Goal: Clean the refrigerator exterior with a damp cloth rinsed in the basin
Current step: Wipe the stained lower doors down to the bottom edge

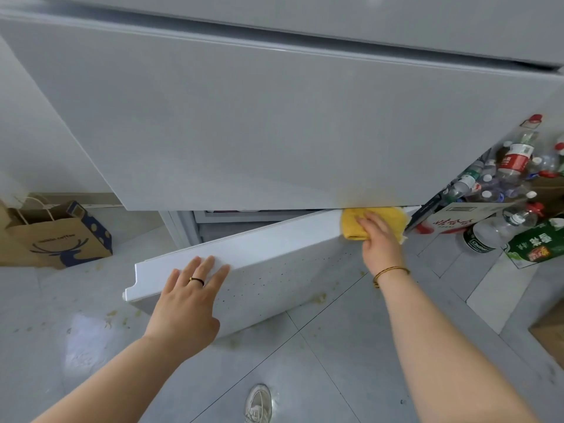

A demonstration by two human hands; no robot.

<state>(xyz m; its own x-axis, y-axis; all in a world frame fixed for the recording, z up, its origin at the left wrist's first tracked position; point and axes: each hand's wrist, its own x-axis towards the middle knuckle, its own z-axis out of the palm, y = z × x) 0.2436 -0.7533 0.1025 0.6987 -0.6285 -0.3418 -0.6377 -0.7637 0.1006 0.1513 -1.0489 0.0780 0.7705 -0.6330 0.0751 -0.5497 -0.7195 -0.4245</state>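
The left hand (190, 288) lies flat, fingers straight, on the speckled white swung-open lower refrigerator door (274, 248). Along that door's smooth top edge, the right hand (381, 239) presses a folded yellow fabric cloth (360, 222) with relaxed fingers. Above the door is a glossy grey flat panel (274, 117).

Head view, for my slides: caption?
Right hand presses yellow cloth on the open lower refrigerator door; left hand rests on it.
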